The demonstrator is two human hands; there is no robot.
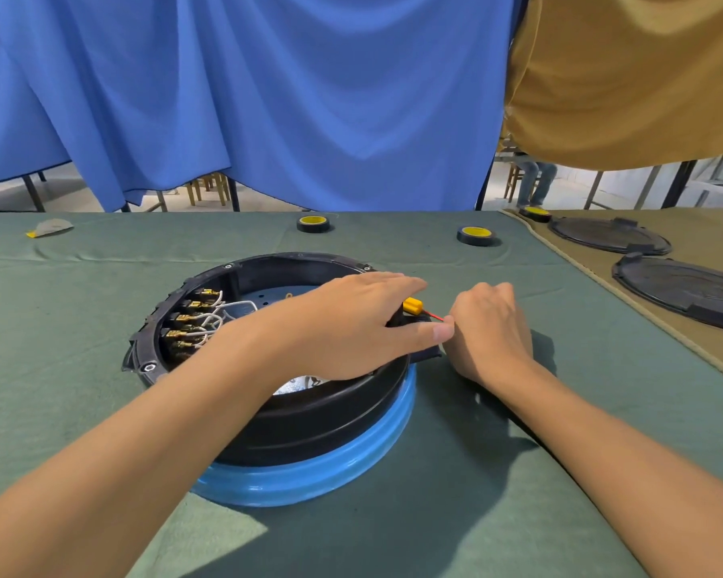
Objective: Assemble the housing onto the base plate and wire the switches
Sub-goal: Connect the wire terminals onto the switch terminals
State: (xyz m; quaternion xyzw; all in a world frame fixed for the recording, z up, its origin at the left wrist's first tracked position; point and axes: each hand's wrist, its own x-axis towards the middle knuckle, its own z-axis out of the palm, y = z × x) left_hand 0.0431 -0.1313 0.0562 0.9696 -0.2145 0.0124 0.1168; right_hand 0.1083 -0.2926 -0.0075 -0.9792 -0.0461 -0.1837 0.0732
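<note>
Two-handed | left hand (pixel 351 323) flat on housing (pixel 309 419) | right hand (pixel 489 327) pinches red wire (pixel 433 314)

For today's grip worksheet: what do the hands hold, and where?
Right hand pinches the red wire at its end; left hand covers housing rim, grip unclear.

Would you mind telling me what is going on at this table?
A person is wiring a black housing that sits on a blue base. The left hand lies across its right rim by a yellow part, while the right hand pinches a thin red wire. White wires already reach the switch terminals.
</note>
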